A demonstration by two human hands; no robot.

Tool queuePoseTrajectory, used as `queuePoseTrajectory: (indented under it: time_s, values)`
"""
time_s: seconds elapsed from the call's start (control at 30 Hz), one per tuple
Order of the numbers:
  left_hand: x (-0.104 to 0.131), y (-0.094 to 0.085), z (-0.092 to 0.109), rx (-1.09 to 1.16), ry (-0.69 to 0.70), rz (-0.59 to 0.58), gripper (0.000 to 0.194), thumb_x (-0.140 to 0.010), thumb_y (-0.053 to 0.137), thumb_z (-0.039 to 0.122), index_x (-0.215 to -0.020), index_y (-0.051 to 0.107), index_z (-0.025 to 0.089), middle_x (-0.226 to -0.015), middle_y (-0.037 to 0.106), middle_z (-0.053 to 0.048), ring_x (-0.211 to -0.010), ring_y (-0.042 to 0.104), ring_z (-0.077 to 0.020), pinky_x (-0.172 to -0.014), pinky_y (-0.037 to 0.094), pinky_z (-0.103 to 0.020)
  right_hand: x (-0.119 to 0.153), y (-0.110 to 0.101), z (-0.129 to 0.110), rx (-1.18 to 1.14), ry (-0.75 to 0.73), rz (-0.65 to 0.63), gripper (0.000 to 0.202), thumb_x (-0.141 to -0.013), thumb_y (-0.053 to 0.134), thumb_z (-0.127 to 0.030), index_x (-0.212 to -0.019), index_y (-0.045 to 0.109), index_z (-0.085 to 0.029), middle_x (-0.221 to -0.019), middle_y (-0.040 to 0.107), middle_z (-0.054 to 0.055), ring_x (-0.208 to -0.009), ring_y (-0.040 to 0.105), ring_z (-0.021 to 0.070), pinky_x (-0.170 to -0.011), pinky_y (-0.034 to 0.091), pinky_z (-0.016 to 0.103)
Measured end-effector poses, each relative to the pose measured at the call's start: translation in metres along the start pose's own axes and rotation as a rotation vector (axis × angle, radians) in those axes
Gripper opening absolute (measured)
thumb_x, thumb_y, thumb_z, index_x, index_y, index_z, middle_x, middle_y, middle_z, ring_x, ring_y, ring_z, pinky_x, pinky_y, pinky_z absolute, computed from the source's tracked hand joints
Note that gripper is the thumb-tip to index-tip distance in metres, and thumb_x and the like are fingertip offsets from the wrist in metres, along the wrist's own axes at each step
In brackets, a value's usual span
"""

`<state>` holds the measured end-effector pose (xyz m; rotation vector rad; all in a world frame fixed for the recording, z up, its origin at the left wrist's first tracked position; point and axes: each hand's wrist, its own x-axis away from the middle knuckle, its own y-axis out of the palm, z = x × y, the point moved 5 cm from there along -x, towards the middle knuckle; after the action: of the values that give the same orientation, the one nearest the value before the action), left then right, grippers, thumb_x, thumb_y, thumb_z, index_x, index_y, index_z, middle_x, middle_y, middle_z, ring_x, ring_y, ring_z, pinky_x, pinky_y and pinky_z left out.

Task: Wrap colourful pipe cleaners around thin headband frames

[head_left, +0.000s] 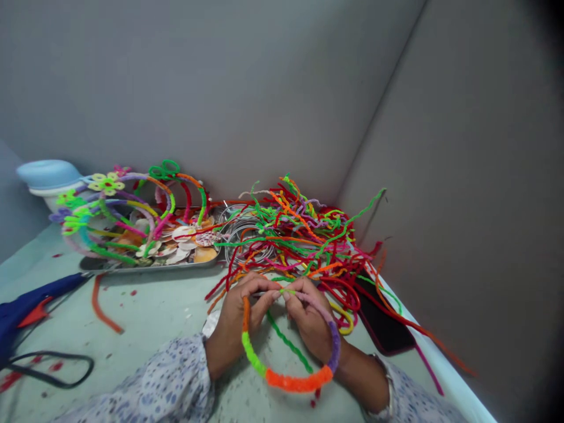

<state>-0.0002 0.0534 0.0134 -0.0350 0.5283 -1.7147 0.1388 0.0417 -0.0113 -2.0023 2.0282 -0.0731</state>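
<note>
The fingers (pixel 269 292) of both hands pinch the top of a round wire hoop wrapped in orange, green and purple fuzzy pipe cleaner (pixel 294 376), meeting at the one bare stretch, where a thin green pipe cleaner strand (pixel 288 342) is held against the wire. The left hand (pixel 238 320) grips the orange-and-green side and the right hand (pixel 312 320) the purple side, so the hoop hangs toward the person, steadied over the pale green bench (pixel 158 311). Just beyond the hands lies a tangled heap of loose red, orange and green pipe cleaners (pixel 304 241), within easy reach. Further left, a metal tray (pixel 145 267) keeps wrapped hoops and flat round discs together. A blue glue gun (pixel 30 305) rests at the bench's left edge, and a dark phone (pixel 383 326) lies right of the hands.
</note>
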Motion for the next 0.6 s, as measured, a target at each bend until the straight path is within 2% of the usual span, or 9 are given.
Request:
queuePoseTrajectory:
  time_s: [0.17,0.33,0.5,0.6]
  values:
    - [0.0,-0.001,-0.002,0.074,-0.051,0.017,0.012,-0.078,0.062,0.026,-0.086,0.07,0.02,-0.086,0.064,-0.003,-0.081,0.059,-0.0159,-0.074,0.046,-0.027,-0.002,0.0,0.0,-0.053,0.04,-0.009,0.013,-0.083,0.05,-0.03,-0.075,0.05,-0.02,-0.054,0.047,-0.005,-0.049,0.044,0.0106,-0.047,0.036,0.022]
    - [0.0,0.0,-0.011,0.213,-0.19,0.051,0.034,-0.073,0.068,0.027,-0.106,0.062,0.02,-0.081,0.065,-0.001,-0.073,0.06,-0.015,-0.064,0.048,-0.025,-0.003,-0.002,0.005,-0.104,0.11,0.02,0.017,-0.084,0.049,-0.034,-0.075,0.05,-0.02,-0.05,0.047,-0.006,-0.044,0.042,0.0095,-0.044,0.035,0.021]
    - [-0.002,0.001,-0.006,0.161,-0.142,0.019,0.017,-0.073,0.067,0.028,-0.087,0.071,0.018,-0.086,0.068,-0.005,-0.079,0.062,-0.0174,-0.071,0.048,-0.027,-0.001,-0.001,0.007,-0.153,0.147,0.013,0.019,-0.084,0.049,-0.037,-0.075,0.05,-0.021,-0.049,0.047,-0.006,-0.042,0.041,0.0092,-0.042,0.034,0.02]
    - [-0.002,0.0,-0.005,0.152,-0.102,0.029,0.015,-0.074,0.066,0.028,-0.085,0.073,0.019,-0.087,0.066,-0.004,-0.082,0.062,-0.0178,-0.072,0.048,-0.027,0.001,0.001,0.006,-0.159,0.171,-0.019,0.021,-0.084,0.049,-0.04,-0.076,0.05,-0.021,-0.049,0.046,-0.006,-0.041,0.04,0.0092,-0.041,0.033,0.02]
